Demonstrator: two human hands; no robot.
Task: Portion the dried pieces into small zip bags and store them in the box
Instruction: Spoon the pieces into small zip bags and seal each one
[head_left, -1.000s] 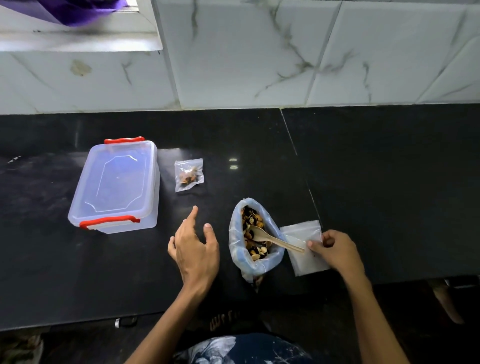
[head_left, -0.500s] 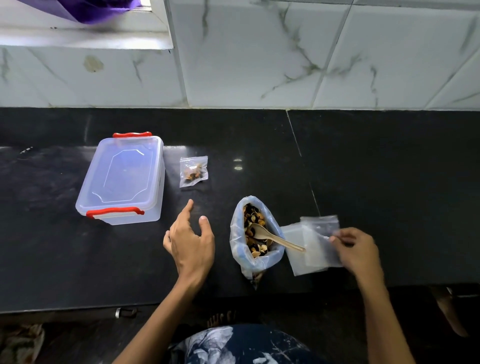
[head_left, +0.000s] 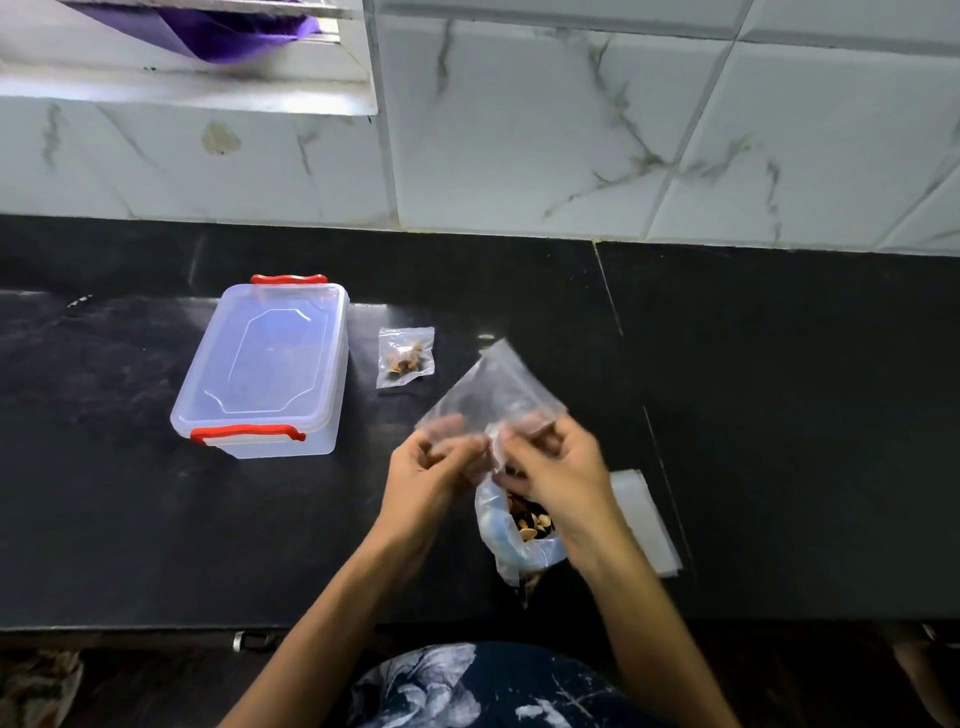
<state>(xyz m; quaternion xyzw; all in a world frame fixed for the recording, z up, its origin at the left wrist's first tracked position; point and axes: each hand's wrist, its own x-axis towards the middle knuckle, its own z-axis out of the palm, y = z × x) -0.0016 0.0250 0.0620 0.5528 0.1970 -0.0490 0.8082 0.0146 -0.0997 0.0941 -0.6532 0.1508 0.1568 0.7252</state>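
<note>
Both my hands hold a small empty zip bag (head_left: 493, 389) up above the counter. My left hand (head_left: 426, 470) pinches its lower left edge and my right hand (head_left: 558, 467) pinches its lower right edge. Below them stands the large clear bag of dried pieces (head_left: 524, 525), partly hidden by my right wrist. A filled small zip bag (head_left: 405, 357) lies beside the clear plastic box (head_left: 265, 364), whose lid with red clips is closed.
A stack of empty zip bags (head_left: 644, 519) lies to the right of the large bag on the black counter (head_left: 779, 415). A white marbled tile wall (head_left: 571, 130) rises behind. The counter's front edge runs just below the large bag.
My right hand lifted one empty zip bag off the stack and carried it left. My left hand came up and took hold of it too. The wooden spoon is now hidden.
</note>
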